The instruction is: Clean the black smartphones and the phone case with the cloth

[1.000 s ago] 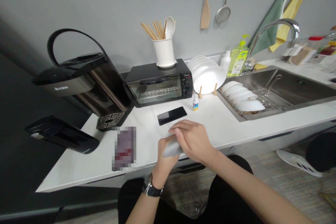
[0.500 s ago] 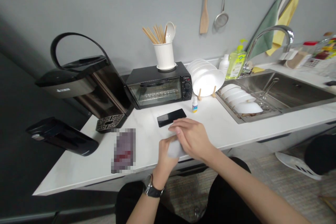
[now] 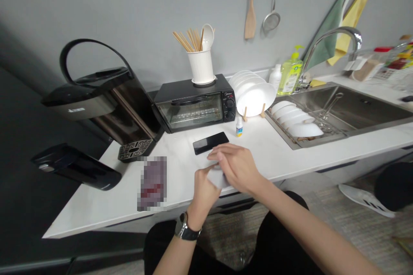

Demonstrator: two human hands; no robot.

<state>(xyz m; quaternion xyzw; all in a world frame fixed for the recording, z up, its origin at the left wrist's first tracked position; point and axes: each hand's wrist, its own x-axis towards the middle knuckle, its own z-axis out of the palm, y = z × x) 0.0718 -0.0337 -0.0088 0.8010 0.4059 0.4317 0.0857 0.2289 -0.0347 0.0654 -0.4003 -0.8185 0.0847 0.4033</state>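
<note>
My left hand point(image 3: 205, 187), wearing a wristwatch point(image 3: 184, 226), curls around a smooth whitish thing point(image 3: 216, 177) above the counter's front edge. Over the top of it lies my right hand point(image 3: 237, 166), its fingers pressed together and reaching across toward the left hand. Most of the whitish thing is covered by my hands, so its kind cannot be made out. Just beyond my fingers a black smartphone point(image 3: 209, 143) rests flat on the white counter point(image 3: 180, 172). A small white bottle with a blue and yellow label point(image 3: 239, 127) stands upright behind my right hand.
Left are a black water dispenser point(image 3: 109, 103), a lying dark flask point(image 3: 77, 166) and a blurred-out item point(image 3: 152, 184). Behind stands a toaster oven point(image 3: 196, 105) bearing a chopstick holder point(image 3: 201, 67). Racked plates point(image 3: 256, 99), soap point(image 3: 289, 75) and a sink point(image 3: 371, 114) are right.
Both hands stay together around the whitish thing, with only a slight shift of the fingers. The whole view has moved a little; objects on the counter stay in place.
</note>
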